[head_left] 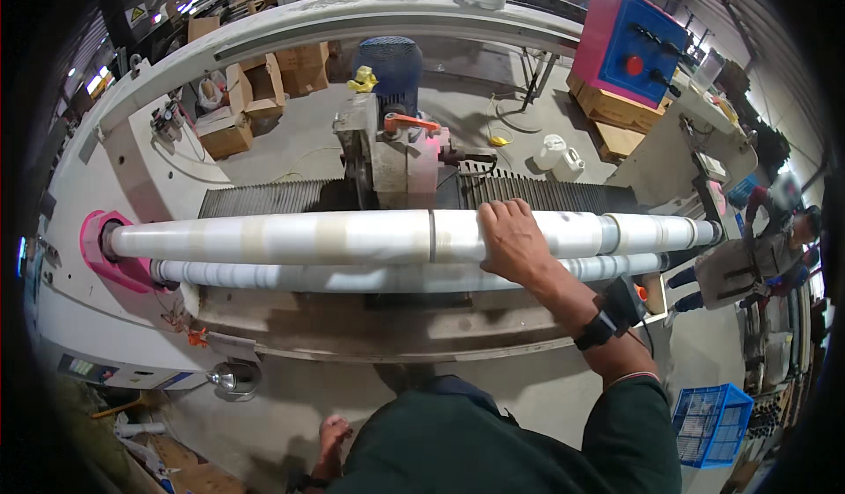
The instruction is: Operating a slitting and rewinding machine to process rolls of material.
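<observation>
A long roll [343, 235] wrapped in white film spans the machine from left to right, with a dark seam right of its middle. My right hand [513, 234] rests over its top just right of that seam, fingers curled around the far side. Beneath and nearer to me runs a second, thinner white roller [326, 277]. Short white sections [653, 230] continue along the shaft toward the right end. Low beside my body hangs my left hand [333, 437], its fingers partly seen and loosely apart, with nothing visible in it.
A pink holder [116, 252] carries the left shaft end. Behind the rolls stands a cutting carriage [400, 155] with a blue motor [387, 67]. A pink-and-blue control box [634, 50] is at back right. A blue crate [711, 425] and a person [748, 265] are at right.
</observation>
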Motion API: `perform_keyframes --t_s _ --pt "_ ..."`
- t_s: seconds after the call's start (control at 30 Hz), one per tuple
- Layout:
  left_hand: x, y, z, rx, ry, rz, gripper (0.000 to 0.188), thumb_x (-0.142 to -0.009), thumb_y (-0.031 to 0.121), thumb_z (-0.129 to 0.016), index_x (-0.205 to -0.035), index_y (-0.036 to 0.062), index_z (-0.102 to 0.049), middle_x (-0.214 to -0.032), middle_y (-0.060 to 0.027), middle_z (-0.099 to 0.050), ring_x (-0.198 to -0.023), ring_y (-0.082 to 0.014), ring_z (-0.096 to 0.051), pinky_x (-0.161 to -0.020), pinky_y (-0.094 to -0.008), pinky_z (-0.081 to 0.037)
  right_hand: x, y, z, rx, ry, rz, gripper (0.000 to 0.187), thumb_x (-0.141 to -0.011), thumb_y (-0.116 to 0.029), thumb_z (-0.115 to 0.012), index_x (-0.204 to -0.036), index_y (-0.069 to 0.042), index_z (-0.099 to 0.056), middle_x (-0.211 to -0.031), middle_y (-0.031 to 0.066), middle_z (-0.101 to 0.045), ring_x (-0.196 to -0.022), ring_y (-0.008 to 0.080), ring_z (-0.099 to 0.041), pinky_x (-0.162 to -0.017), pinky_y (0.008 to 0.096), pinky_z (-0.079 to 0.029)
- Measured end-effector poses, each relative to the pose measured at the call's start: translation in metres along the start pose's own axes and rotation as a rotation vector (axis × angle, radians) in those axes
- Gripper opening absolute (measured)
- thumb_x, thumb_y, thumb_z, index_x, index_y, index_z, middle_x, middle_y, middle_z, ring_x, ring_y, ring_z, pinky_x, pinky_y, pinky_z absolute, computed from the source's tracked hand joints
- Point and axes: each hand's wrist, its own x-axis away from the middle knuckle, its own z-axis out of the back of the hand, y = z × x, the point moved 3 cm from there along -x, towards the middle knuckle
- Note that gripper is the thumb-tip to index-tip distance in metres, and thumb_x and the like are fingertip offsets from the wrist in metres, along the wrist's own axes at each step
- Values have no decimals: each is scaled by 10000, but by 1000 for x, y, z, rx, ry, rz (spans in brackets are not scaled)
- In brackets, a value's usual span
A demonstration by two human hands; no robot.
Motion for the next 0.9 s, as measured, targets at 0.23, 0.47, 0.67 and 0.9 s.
perform_keyframes --t_s 0.23,0.47,0.67,0.9 --pt "-41 -18 28 241 -53 -23 271 -877 41 -553 -1119 -52 -474 -794 -93 -569 -642 -192 -594 -557 -302 -498 30 12 15 -29 184 -3 822 -534 -176 -816 -1238 -36 -416 -1244 159 -471 -1206 332 -414 -1057 464 -271" --pt "-43 12 44 94 104 93 402 -842 22 -552 -1222 -58 -447 -770 -70 -544 -561 -152 -547 -456 -259 -417 60 -25 12 -54 304 -153 818 -580 -66 -773 -1304 -52 -392 -1328 155 -419 -1254 356 -371 -1067 482 -273" --pt "-44 54 119 -3 111 58 344 -836 42 -566 -1166 -25 -498 -904 -103 -590 -625 -173 -579 -526 -264 -481 80 -66 5 -85 439 -247 712 -613 -7 -714 -1265 -58 -433 -1311 150 -437 -1220 368 -391 -1032 467 -315" --pt "-44 51 207 -206 250 38 303 -821 111 -599 -1093 -12 -551 -899 -88 -596 -661 -174 -583 -572 -309 -514 83 -90 -6 -73 423 -332 749 -608 -42 -740 -1285 -72 -421 -1330 139 -418 -1235 356 -378 -1037 459 -317"
